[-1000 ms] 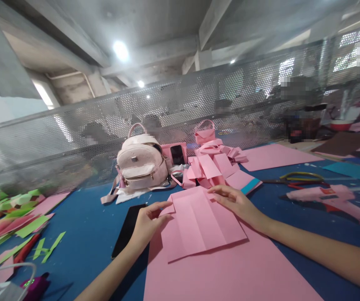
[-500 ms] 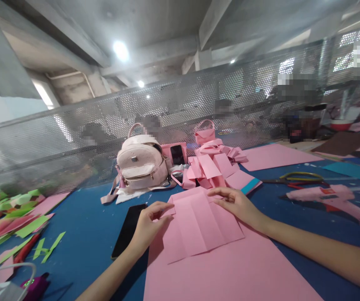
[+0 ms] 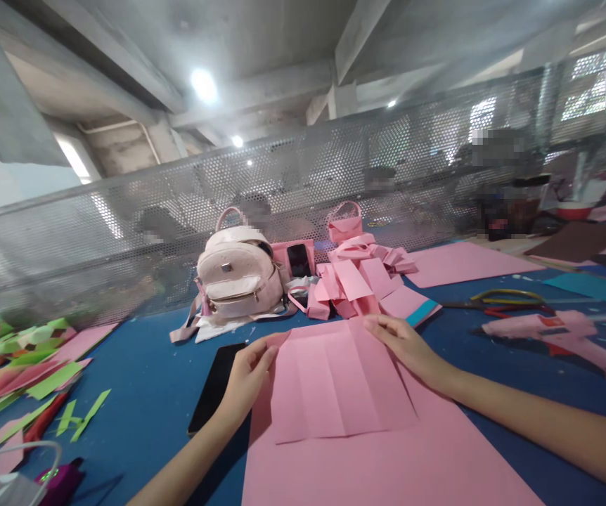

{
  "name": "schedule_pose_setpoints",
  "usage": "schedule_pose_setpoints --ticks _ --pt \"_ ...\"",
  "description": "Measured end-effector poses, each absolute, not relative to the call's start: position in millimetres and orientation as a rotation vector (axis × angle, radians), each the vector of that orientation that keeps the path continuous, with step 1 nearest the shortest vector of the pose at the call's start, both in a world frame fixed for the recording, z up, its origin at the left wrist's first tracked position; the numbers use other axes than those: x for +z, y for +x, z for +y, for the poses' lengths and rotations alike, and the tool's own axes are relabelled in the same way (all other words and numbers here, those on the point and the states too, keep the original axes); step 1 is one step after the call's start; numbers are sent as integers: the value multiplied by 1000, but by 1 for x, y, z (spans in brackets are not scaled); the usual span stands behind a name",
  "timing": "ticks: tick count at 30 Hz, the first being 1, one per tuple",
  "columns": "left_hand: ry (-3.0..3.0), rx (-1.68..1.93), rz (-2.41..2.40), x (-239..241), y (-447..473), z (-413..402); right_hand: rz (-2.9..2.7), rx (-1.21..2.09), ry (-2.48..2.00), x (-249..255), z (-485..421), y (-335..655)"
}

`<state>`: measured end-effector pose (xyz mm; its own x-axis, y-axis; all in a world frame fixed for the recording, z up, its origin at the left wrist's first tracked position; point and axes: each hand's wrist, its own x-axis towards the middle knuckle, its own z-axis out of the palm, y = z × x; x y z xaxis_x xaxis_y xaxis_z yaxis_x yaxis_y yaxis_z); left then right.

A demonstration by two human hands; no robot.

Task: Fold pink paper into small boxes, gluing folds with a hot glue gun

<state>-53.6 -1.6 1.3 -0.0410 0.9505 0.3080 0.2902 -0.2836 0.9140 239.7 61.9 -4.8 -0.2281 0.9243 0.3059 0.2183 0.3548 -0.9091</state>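
A creased pink paper sheet (image 3: 334,379) lies on top of a larger pink sheet (image 3: 387,464) on the blue table (image 3: 139,393). My left hand (image 3: 247,376) pinches the creased sheet's far left corner between thumb and fingers. My right hand (image 3: 405,344) grips its far right corner, fingers curled over the edge. The sheet is spread nearly flat, with vertical fold lines showing.
A black phone (image 3: 216,386) lies just left of my left hand. Behind are a pale pink backpack (image 3: 237,274), a pile of folded pink paper pieces (image 3: 360,277), scissors (image 3: 503,301) and a pink glue gun (image 3: 550,330) at right. Green and pink scraps (image 3: 29,365) lie at left. A perforated metal screen (image 3: 124,232) backs the table.
The pink sheet has been turned and spread wider between my hands. Its far corners moved apart and a little toward me; both hands shifted with it.
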Motion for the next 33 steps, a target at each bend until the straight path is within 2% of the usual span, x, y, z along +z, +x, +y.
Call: schedule_pose_setpoints --ticks 9,18,27,33 --pt "1120 1354 1028 0 -56 -1 -1331 1424 -996 -7 59 235" --pt "1043 1346 1034 -3 -59 2 -1323 1399 -1010 -3 61 237" --pt "1135 1398 1072 -10 -66 9 -1420 1704 -838 -4 62 236" --pt "1164 1408 1062 -9 -64 7 -1507 1714 -861 -7 60 236"
